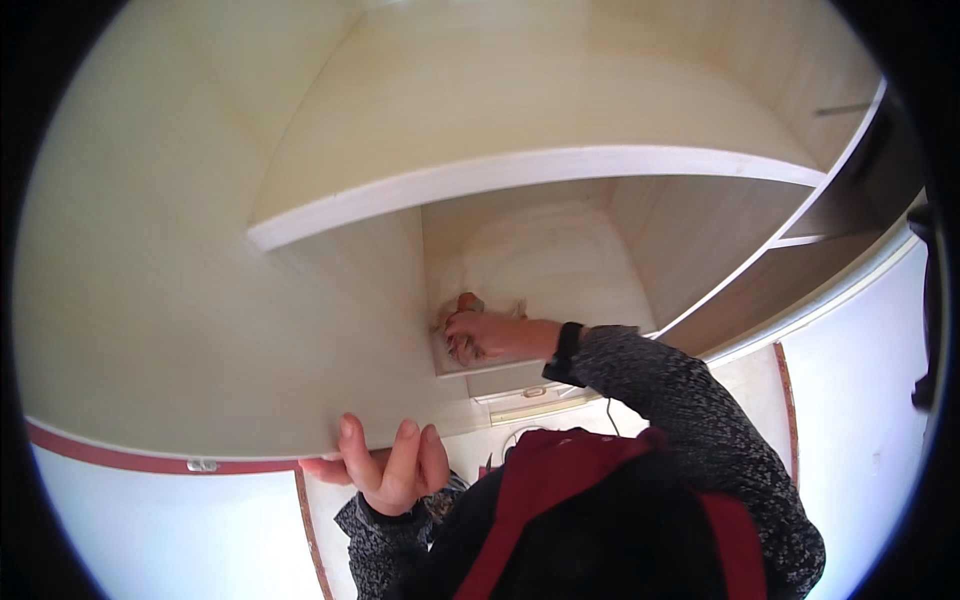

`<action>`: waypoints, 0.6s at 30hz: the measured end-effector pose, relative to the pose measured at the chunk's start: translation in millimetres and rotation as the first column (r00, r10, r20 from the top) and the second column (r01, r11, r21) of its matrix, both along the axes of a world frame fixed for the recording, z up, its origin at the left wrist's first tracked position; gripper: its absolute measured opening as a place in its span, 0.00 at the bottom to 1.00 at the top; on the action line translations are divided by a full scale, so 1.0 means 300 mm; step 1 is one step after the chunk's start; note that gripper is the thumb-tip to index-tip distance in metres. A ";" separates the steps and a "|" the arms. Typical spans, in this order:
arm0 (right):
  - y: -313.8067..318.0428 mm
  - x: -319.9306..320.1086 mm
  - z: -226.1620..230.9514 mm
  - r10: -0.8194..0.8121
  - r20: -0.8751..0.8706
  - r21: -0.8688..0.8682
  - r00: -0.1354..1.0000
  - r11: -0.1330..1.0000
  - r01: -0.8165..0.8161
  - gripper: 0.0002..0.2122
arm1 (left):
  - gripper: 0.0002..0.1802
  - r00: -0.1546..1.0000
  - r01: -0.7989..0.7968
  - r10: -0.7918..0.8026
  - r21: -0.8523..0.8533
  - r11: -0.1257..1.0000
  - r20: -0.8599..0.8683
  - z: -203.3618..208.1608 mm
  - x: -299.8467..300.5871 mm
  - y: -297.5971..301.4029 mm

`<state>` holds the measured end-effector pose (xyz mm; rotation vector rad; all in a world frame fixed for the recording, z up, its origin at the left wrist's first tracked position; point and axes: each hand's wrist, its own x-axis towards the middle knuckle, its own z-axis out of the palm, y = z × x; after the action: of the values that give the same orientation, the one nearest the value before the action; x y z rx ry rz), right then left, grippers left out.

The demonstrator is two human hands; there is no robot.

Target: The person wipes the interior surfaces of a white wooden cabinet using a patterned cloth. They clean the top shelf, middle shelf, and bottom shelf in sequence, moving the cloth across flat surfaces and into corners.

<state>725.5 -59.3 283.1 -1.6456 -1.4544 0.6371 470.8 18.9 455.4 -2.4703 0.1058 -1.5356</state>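
My right hand [492, 334] reaches down into the lower compartment of a pale wooden cabinet, its fingers closed on a crumpled cloth [467, 301]. Reddish-brown and pale patches of this cloth show around the fingers, pressed to the bottom board [560, 260] close to the left wall. A black band circles that wrist. At the front edge of the left side panel [200, 330] is my left hand [392, 474], palm up with its fingers apart. Nothing shows in it, and the fingertips are at or against the panel edge.
A shelf [540, 165] with a white front edge spans the cabinet above my right arm. To the right, past an upright divider [745, 262], lies a darker compartment [850, 225]. A small metal fitting [203, 465] sits on the red-edged strip at lower left.
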 end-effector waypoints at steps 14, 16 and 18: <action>-0.451 0.323 0.133 -0.713 -0.416 -0.423 0.565 0.701 0.574 0.20 | 0.12 0.998 -0.067 0.066 -0.079 0.995 -0.014 -0.007 -0.014 0.000; -0.457 0.334 0.091 -0.660 0.567 -0.405 0.492 0.297 0.865 0.20 | 0.11 0.999 -0.043 0.041 -0.071 0.997 -0.018 -0.011 -0.017 0.003; -0.434 0.304 0.070 -0.649 0.620 -0.199 0.440 0.412 0.889 0.28 | 0.11 0.999 -0.031 0.030 -0.087 0.996 -0.016 -0.020 -0.022 0.004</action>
<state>816.6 -189.4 304.0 -2.7858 -0.5334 0.0186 464.1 20.2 449.4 -2.5377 0.0039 -1.5415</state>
